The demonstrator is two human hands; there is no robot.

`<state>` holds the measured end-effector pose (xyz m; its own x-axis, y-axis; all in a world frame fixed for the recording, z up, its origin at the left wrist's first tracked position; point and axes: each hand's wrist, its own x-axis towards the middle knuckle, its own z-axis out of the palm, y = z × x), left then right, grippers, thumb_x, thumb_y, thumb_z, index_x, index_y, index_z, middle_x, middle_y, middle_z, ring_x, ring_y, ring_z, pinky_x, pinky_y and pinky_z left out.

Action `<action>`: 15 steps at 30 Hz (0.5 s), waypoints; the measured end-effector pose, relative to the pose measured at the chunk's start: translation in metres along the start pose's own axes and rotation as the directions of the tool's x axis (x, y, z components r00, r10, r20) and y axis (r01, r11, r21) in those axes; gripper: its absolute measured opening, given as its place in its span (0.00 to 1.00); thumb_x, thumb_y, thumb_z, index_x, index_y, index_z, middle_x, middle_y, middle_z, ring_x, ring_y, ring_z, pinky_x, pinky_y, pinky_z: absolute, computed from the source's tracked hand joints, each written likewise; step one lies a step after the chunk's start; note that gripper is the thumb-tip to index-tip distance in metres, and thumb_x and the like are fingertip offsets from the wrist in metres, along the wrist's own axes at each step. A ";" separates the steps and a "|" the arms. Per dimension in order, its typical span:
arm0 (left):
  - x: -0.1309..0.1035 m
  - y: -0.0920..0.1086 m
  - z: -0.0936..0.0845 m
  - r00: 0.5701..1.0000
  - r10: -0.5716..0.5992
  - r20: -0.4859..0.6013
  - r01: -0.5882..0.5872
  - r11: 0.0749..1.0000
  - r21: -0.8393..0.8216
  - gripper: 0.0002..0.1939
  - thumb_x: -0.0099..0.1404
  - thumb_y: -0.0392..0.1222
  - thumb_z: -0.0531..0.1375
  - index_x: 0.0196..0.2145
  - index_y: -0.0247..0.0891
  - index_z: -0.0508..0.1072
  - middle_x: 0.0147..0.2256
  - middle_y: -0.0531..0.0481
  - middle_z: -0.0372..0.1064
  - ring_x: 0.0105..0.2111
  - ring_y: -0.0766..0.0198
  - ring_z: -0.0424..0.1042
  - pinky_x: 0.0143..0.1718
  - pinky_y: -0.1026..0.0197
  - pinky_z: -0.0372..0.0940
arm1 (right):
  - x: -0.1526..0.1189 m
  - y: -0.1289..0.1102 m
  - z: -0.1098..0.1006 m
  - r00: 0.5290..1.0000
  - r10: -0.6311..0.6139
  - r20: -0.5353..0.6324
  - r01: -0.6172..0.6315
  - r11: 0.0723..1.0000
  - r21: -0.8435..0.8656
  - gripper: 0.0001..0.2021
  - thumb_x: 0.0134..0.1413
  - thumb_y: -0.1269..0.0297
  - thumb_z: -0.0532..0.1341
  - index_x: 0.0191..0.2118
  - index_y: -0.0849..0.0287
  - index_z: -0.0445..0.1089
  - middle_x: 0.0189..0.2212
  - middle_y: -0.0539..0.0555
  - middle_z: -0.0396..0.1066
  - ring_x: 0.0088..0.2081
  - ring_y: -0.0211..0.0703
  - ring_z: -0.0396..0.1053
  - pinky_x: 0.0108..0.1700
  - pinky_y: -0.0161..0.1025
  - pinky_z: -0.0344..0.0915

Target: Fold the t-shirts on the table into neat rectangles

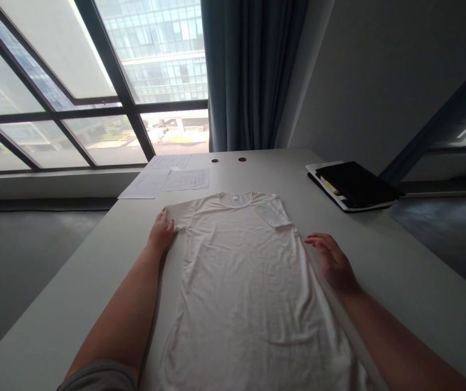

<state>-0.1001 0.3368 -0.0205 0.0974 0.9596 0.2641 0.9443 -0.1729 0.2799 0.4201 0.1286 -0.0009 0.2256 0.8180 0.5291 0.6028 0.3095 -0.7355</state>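
Observation:
A white T-shirt point(244, 282) lies spread on the white table, its neckline towards the far end and wrinkles running down its body. Its left sleeve extends outward, while the right one is folded in over the shirt. My left hand point(161, 231) rests at the edge of the left sleeve, fingers apart and holding nothing. Beside the shirt's right edge, just below the folded sleeve, my right hand point(332, 260) hovers or rests with loosely bent, spread fingers and nothing in it.
Printed papers point(186, 179) lie at the table's far left. A black folder point(357, 184) sits on a stack at the right with a yellow item at its edge. Two round holes are near the far edge of the table point(285, 168). Windows and a blue curtain point(253, 76) stand beyond.

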 end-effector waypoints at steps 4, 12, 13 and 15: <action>0.000 0.005 -0.004 0.992 -0.110 -0.064 0.093 0.970 -0.227 0.33 0.72 0.44 0.54 0.72 0.36 0.59 0.63 0.41 0.70 0.64 0.52 0.67 0.67 0.51 0.61 | 0.001 -0.002 0.000 1.000 0.018 0.009 -0.019 1.000 0.014 0.19 0.72 0.51 0.51 0.41 0.52 0.76 0.46 0.57 0.72 0.52 0.52 0.71 0.59 0.52 0.67; 0.008 0.012 -0.015 0.982 -0.180 -0.059 0.153 0.937 -0.315 0.33 0.69 0.44 0.57 0.69 0.34 0.64 0.63 0.39 0.70 0.56 0.52 0.75 0.60 0.51 0.69 | 0.000 -0.002 -0.001 1.000 -0.004 0.014 0.003 0.999 0.043 0.20 0.73 0.49 0.51 0.41 0.53 0.77 0.46 0.57 0.72 0.52 0.51 0.71 0.59 0.50 0.67; 0.011 0.015 -0.017 0.984 -0.163 -0.075 0.133 0.943 -0.306 0.33 0.69 0.43 0.57 0.70 0.35 0.63 0.64 0.39 0.69 0.59 0.52 0.72 0.63 0.51 0.67 | 0.000 -0.002 -0.001 1.000 -0.009 0.017 0.008 0.999 0.044 0.20 0.73 0.49 0.51 0.41 0.53 0.77 0.46 0.57 0.72 0.52 0.51 0.71 0.59 0.50 0.67; 0.017 0.024 -0.024 0.989 -0.102 -0.108 0.069 0.959 -0.274 0.34 0.68 0.42 0.57 0.71 0.36 0.61 0.67 0.40 0.64 0.64 0.51 0.67 0.66 0.51 0.63 | 0.000 -0.002 -0.001 0.999 -0.025 0.024 0.024 0.999 0.047 0.20 0.73 0.49 0.51 0.41 0.53 0.77 0.45 0.58 0.72 0.52 0.51 0.71 0.59 0.50 0.66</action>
<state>-0.0831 0.3433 0.0124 -0.0343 0.9425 0.3326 0.8262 -0.1605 0.5400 0.4196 0.1274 0.0014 0.1922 0.8215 0.5368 0.5710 0.3513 -0.7420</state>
